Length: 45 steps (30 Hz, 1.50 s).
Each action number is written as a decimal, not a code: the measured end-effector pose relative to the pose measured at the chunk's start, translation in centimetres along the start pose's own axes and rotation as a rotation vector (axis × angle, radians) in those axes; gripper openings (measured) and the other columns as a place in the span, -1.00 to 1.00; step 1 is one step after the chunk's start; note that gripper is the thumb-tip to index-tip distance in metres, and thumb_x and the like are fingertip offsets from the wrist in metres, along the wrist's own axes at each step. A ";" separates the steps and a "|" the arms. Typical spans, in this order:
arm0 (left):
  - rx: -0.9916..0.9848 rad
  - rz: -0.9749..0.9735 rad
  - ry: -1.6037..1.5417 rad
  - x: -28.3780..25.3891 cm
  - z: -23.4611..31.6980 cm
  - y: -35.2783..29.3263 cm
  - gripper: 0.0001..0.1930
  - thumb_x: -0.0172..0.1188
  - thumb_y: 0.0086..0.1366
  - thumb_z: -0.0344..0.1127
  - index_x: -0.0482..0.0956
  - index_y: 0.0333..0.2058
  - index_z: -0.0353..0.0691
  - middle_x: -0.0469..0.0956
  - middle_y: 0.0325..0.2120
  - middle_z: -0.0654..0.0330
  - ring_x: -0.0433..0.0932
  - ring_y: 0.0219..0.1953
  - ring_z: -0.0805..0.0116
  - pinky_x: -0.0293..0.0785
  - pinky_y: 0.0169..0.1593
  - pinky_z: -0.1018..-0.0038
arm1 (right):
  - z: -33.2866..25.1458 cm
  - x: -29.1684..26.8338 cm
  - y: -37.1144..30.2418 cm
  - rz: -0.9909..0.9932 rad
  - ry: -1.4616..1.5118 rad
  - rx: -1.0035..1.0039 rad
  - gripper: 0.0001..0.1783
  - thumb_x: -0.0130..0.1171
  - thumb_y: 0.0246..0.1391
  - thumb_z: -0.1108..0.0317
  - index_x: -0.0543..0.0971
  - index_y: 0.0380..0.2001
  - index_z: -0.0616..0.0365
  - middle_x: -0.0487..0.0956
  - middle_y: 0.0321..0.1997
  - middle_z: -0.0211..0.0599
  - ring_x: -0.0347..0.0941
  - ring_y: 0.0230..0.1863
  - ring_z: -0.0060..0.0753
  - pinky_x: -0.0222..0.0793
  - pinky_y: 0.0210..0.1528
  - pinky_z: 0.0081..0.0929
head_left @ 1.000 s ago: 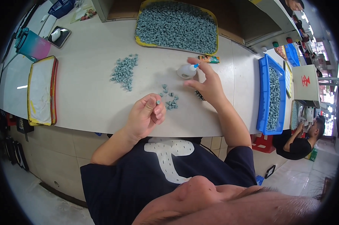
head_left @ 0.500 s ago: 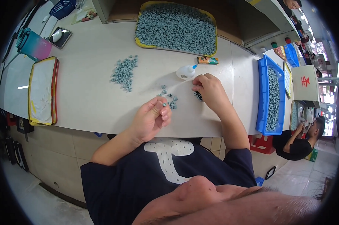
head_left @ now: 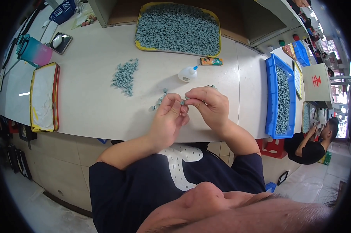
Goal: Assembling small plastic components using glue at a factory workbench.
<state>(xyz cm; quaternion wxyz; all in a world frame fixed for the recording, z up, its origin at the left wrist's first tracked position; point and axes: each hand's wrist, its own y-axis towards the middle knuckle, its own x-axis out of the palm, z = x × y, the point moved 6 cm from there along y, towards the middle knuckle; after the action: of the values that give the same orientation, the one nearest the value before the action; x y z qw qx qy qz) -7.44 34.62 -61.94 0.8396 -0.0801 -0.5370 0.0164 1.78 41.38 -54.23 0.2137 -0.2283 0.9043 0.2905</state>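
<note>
My left hand [head_left: 171,118] pinches a small grey-green piece [head_left: 182,102] between thumb and fingertips. Meeting it from the right, my right hand [head_left: 212,106] has its thumb and index finger closed at the same piece; whether they hold a second tiny part I cannot make out. Several loose grey-green pieces [head_left: 165,90] lie just beyond my left hand, partly covered by it. A few more small pieces [head_left: 212,86] show behind my right hand. Past both hands stands a white squeeze bottle [head_left: 188,74] with a blue tip.
A heap of like pieces [head_left: 124,77] lies left of centre. A yellow-rimmed tray [head_left: 146,49] full of them sits at the back, near a small orange-green box [head_left: 211,61]. A blue bin [head_left: 270,101] stands right, stacked trays [head_left: 43,97] left. A person sits farther right.
My right hand has moved left from the dark pieces beside the bottle to meet my left hand. The left hand has shifted slightly right and up, still pinching its piece.
</note>
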 end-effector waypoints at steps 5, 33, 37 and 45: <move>0.057 -0.017 0.044 0.0 -0.6 0.8 -0.91 -0.05 0.44 -0.23 0.33 -0.17 -0.05 0.36 -0.42 0.34 0.28 -0.38 0.56 0.24 -0.33 0.55 | 0.1 -0.4 -0.2 0.042 -0.052 -0.117 -0.75 0.39 -0.25 0.59 0.62 -0.39 0.23 0.61 -0.44 -0.26 0.52 -0.46 -0.38 0.43 -0.43 -0.55; 0.440 0.037 0.453 -3.6 3.5 0.1 -0.88 -0.02 0.43 -0.35 0.34 -0.13 -0.22 0.44 -0.33 0.28 0.38 -0.36 0.60 0.33 -0.29 0.64 | -1.5 4.6 -0.2 0.112 -0.177 -0.474 -0.66 0.28 -0.29 0.76 0.54 -0.32 0.35 0.57 -0.41 -0.14 0.53 -0.46 -0.24 0.47 -0.44 -0.45; 0.540 0.081 0.558 -3.3 4.0 -0.4 -0.90 0.01 0.40 -0.40 0.38 -0.15 -0.24 0.45 -0.34 0.26 0.37 -0.36 0.57 0.33 -0.26 0.64 | -1.7 4.7 -0.2 0.099 -0.146 -0.477 -0.68 0.29 -0.29 0.76 0.54 -0.34 0.37 0.57 -0.40 -0.11 0.53 -0.45 -0.22 0.49 -0.43 -0.44; 0.862 0.126 0.947 -2.7 5.6 -1.9 -0.95 0.11 0.32 -0.46 0.44 -0.27 -0.29 0.45 -0.38 0.16 0.40 -0.39 0.42 0.37 -0.29 0.55 | -1.8 5.1 -0.6 0.086 -0.002 -0.483 -0.69 0.29 -0.28 0.76 0.52 -0.36 0.37 0.57 -0.39 -0.09 0.55 -0.43 -0.21 0.52 -0.38 -0.41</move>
<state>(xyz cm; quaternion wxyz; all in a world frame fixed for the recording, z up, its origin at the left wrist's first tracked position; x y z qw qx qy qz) -13.74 33.12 -61.77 0.9401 0.2345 -0.0478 0.2428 -2.50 38.33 -55.81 0.1411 -0.2338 0.8174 0.5073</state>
